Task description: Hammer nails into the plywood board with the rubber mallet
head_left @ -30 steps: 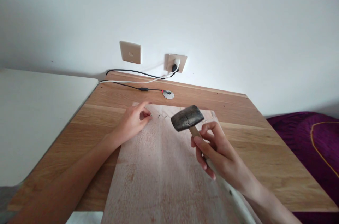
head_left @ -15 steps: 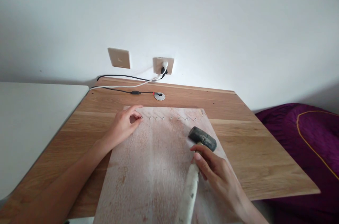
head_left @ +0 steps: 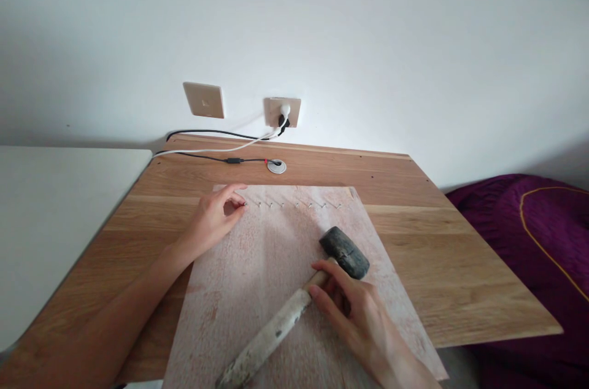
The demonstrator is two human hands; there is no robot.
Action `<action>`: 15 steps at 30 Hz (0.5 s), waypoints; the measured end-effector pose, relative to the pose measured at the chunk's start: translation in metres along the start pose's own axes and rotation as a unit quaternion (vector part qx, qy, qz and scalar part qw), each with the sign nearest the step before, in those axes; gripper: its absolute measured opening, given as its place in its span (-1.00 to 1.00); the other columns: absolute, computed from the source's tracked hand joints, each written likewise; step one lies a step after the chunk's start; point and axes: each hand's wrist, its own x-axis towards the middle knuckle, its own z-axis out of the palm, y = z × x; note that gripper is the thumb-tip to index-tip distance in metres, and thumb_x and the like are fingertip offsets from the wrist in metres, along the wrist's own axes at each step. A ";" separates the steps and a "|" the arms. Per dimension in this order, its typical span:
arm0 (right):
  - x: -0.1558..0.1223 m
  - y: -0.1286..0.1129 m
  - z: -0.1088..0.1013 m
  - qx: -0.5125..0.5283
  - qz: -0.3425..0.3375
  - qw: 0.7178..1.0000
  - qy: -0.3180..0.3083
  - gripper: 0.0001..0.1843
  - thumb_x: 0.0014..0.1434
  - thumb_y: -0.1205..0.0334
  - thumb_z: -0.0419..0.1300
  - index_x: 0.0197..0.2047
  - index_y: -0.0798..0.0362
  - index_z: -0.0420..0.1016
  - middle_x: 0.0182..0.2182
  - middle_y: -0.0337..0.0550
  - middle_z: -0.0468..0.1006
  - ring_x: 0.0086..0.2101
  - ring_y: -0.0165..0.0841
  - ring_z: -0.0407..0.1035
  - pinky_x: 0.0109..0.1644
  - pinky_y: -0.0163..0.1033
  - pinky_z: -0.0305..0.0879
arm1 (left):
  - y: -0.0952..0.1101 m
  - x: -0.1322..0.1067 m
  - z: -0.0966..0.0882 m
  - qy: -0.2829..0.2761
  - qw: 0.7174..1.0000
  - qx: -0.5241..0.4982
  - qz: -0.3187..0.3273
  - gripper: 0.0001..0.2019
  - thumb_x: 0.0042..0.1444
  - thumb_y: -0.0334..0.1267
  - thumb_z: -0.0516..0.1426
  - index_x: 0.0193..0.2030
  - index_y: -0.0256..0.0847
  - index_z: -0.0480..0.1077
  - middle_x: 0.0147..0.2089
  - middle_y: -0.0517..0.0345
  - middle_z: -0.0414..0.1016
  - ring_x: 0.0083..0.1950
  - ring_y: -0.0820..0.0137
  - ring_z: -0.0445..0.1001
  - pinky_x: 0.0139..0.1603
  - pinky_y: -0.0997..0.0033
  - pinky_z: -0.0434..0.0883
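Note:
A pale, reddish-stained wooden board [head_left: 276, 278] lies on a wooden desk [head_left: 437, 254]. A row of several small nails [head_left: 294, 205] stands along the board's far edge. My left hand [head_left: 214, 220] pinches the leftmost nail between thumb and fingertips. A mallet with a dark head [head_left: 344, 251] and a worn pale handle [head_left: 267, 340] lies flat on the board. My right hand [head_left: 352, 315] rests on the handle just below the head, its fingers loosely over it.
A white cable and a black cable [head_left: 216, 146] run along the desk's back edge to a wall socket [head_left: 281, 111]. A white grommet [head_left: 277, 166] sits in the desk. A white surface [head_left: 55, 205] adjoins on the left; purple fabric [head_left: 529, 235] lies on the right.
The mallet came down from a raised position and now lies flat on the board, its handle swung to point lower left. My left hand stayed pinching the nail.

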 end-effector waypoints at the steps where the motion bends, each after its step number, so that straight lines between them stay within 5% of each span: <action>1: -0.001 0.000 0.000 -0.010 -0.022 1.000 0.009 -0.60 0.48 -0.01 0.12 0.15 0.07 0.57 -0.50 -0.22 0.57 -0.59 -0.36 0.44 -0.49 -0.30 0.42 | 0.001 0.000 0.000 -0.003 1.000 0.004 0.002 -0.70 0.27 -0.29 0.20 0.14 -0.13 0.45 -0.16 0.11 0.71 -0.11 0.27 0.67 0.09 0.17 0.56; 7: -0.023 0.009 0.002 -0.109 -0.225 0.964 0.087 -0.68 0.51 0.23 0.09 0.24 0.02 0.49 -0.21 -0.02 0.67 -0.26 -0.24 0.63 -0.19 -0.22 0.62 | 0.009 -0.017 -0.019 0.047 0.993 0.105 -0.004 -0.60 0.29 -0.10 0.18 0.23 -0.13 0.42 0.23 -0.08 0.54 0.32 0.06 0.48 0.40 -0.07 0.40; 12: -0.035 0.026 -0.002 -0.263 -0.388 0.882 0.052 -0.68 0.49 0.21 0.19 0.25 -0.07 0.56 0.03 -0.04 0.74 0.06 -0.11 0.63 0.02 -0.10 0.64 | 0.010 -0.059 -0.050 0.024 0.985 0.152 -0.073 -0.59 0.28 0.04 0.14 0.18 -0.05 0.44 0.26 -0.02 0.55 0.27 -0.01 0.55 0.32 -0.06 0.50; 15: -0.034 0.035 0.000 -0.272 -0.420 0.863 0.070 -0.72 0.51 0.22 0.17 0.20 -0.09 0.60 0.06 -0.13 0.74 0.10 -0.16 0.61 0.09 -0.11 0.60 | 0.014 -0.076 -0.054 -0.019 0.984 0.144 -0.105 -0.60 0.32 0.07 0.11 0.20 -0.01 0.45 0.20 0.06 0.63 0.09 0.09 0.68 0.10 0.12 0.64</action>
